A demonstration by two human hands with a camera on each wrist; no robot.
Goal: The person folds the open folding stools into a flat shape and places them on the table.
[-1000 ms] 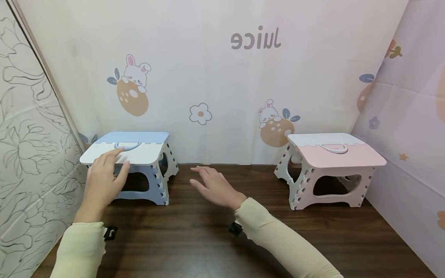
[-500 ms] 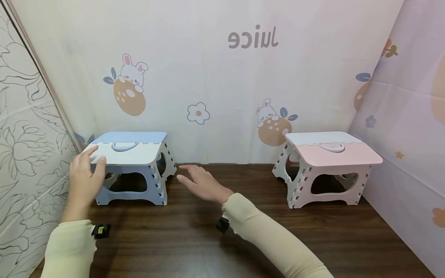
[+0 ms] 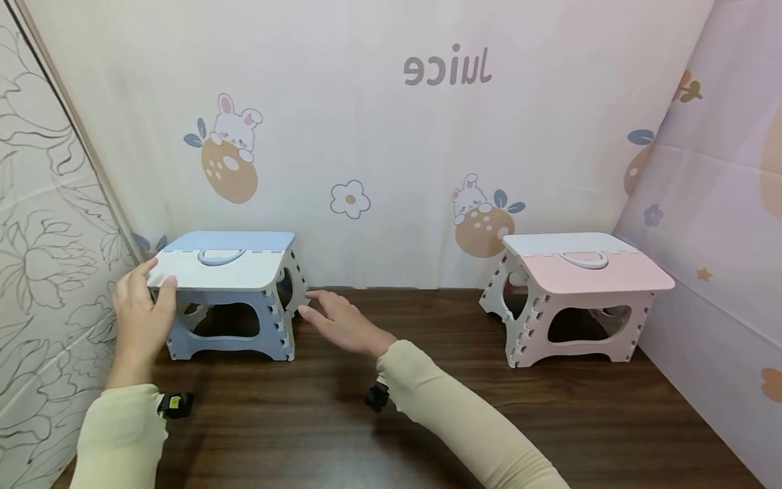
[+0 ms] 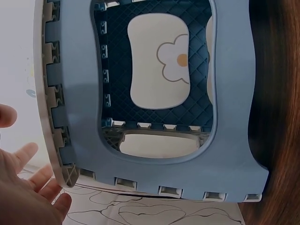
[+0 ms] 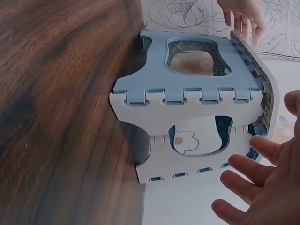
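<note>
A blue and white folding step stool point(image 3: 232, 312) stands unfolded on its legs at the left, with a blue handle point(image 3: 221, 257) in its top. At its left front corner is my left hand point(image 3: 142, 309), thumb in front and fingers along the left edge. The left wrist view has the fingers point(image 4: 44, 180) beside the seat's corner; I cannot tell whether they press on it. My right hand point(image 3: 342, 322) reaches toward the stool's right side with fingers extended. In the right wrist view its spread fingers point(image 5: 248, 171) lie close to the white side legs, holding nothing.
A pink and white folding step stool point(image 3: 580, 305) stands unfolded at the right. Both stools rest on a dark wood tabletop point(image 3: 293, 435). A printed cloth point(image 3: 391, 136) hangs behind, with a floral panel point(image 3: 49, 258) close by on the left.
My left hand has moved left from above the stool's top to its left front corner. My right hand has come left, nearer the stool's right side. Both stools stay in place.
</note>
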